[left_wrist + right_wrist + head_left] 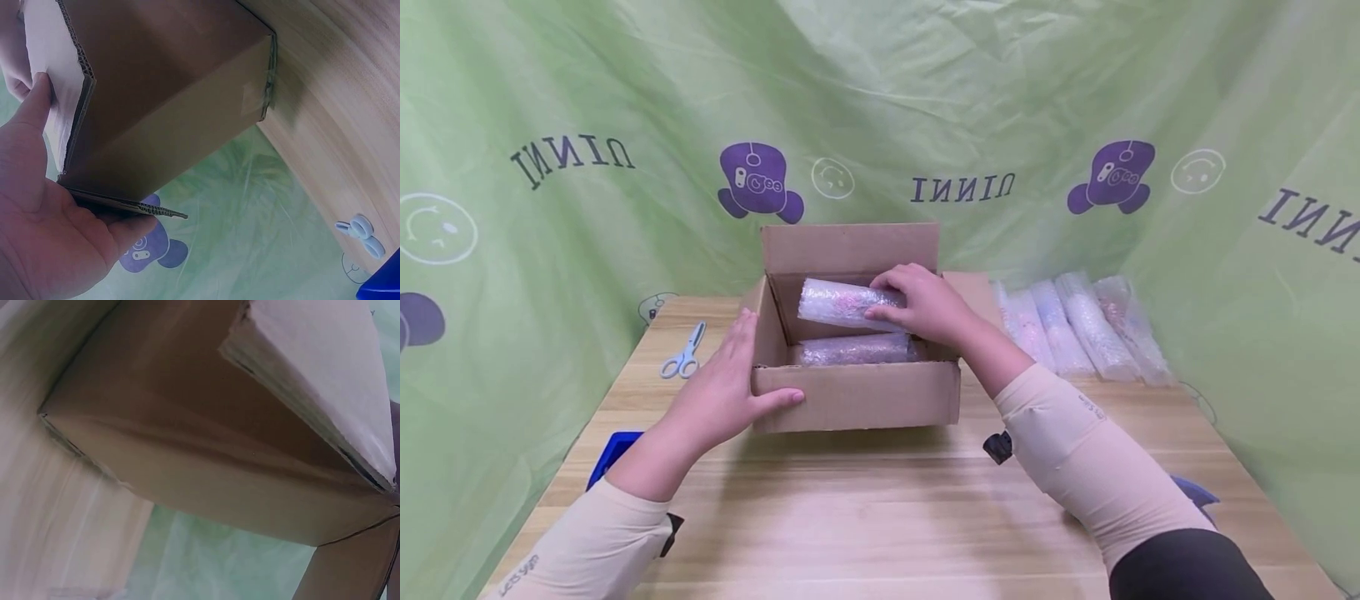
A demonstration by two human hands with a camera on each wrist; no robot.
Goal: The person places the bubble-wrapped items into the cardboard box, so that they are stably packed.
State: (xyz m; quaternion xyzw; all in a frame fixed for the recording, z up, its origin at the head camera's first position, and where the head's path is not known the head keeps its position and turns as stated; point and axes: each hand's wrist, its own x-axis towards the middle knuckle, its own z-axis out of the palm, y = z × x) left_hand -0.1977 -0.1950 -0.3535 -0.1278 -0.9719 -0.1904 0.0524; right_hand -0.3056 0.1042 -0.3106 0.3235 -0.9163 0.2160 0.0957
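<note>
An open cardboard box [857,402] stands in the middle of the table, its flaps folded outward. My right hand [928,307] grips one end of a bubble-wrapped roll [829,302] and holds it level over the box opening. Below it, another bubble-wrapped roll [853,350] lies inside the box. At the box's near left corner, my left hand [718,387] holds the flaps, thumb on the front flap and fingers at the left one. The left wrist view shows this thumb on the front flap [62,87]. In the right wrist view, the held roll is out of sight.
Several more bubble-wrapped rolls [1093,329] lie side by side at the back right of the table [880,517]. Light blue scissors [682,357] rest left of the box. A blue object [616,454] is partly hidden by the left arm. Green curtain [880,100] encloses the table.
</note>
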